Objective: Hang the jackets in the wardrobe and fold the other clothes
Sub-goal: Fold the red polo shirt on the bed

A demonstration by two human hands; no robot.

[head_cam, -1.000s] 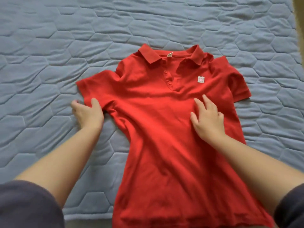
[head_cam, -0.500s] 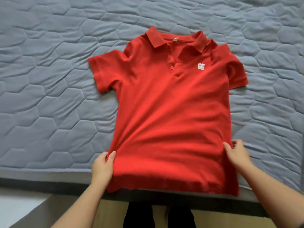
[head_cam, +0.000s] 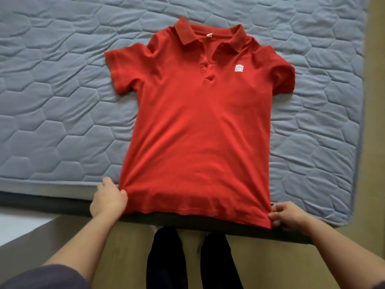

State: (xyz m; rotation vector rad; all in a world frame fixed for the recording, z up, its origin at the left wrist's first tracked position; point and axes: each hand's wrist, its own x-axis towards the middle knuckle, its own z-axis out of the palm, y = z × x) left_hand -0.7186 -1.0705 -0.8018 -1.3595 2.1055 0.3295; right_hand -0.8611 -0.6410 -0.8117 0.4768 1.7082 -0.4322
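A red polo shirt [head_cam: 198, 126] lies flat and face up on the blue quilted bed [head_cam: 62, 101], collar toward the far side, both short sleeves spread out. Its hem hangs slightly over the bed's near edge. My left hand [head_cam: 108, 198] grips the hem's left corner, fingers curled round the cloth. My right hand [head_cam: 286, 215] pinches the hem's right corner at the bed's edge.
The dark bed frame [head_cam: 52, 203] runs along the near edge. Below it are a wooden floor [head_cam: 129, 247] and my dark trouser legs [head_cam: 166, 259]. A wooden strip [head_cam: 375, 80] borders the bed on the right.
My hands left the shirt's sleeve and chest, slid down its sides and now hold both hem corners. The shirt has been pulled flat and straight.
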